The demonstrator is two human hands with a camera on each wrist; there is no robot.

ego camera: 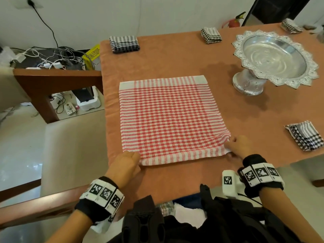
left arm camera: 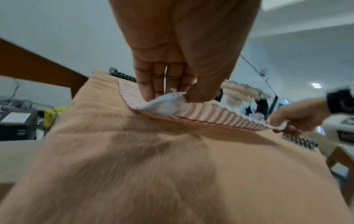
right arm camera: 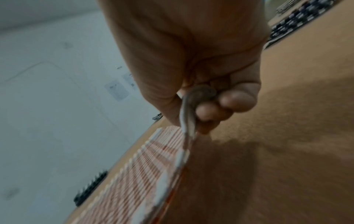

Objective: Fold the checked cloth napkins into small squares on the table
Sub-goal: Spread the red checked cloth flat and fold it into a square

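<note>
Red-and-white checked cloth, the red napkin (ego camera: 171, 118), is spread flat as a single open layer near the front of the bench (ego camera: 175, 58), which is covered in an orange-tan fabric. It lies squarely in front of the person, apparently so that both near corners can be reached at once.

The left hand (ego camera: 127, 166) is placed at the near left corner. In the left wrist view that white corner is pinched between the thumb and the fingertips (left arm camera: 147, 92) and is lifted just off the bench. The right hand (ego camera: 239, 146) is placed at the near right corner, where the cloth is bunched into small wrinkles. In the right wrist view the hem is held in a closed grip between the thumb and curled fingers (right arm camera: 220, 109).

The near edge is held taut between the two hands, probably so that it can be carried away from the body and laid on the far edge as a first fold. No fold has yet been made in this napkin.

Four dark checked napkins, already folded into small squares, are set apart around the bench: one at the far left (ego camera: 124, 43), one at the far centre (ego camera: 211, 35), one at the far right corner (ego camera: 291, 26) and one at the near right (ego camera: 306, 135). A silver pedestal tray (ego camera: 273, 58) stands to the right, well apart from the red napkin.
</note>
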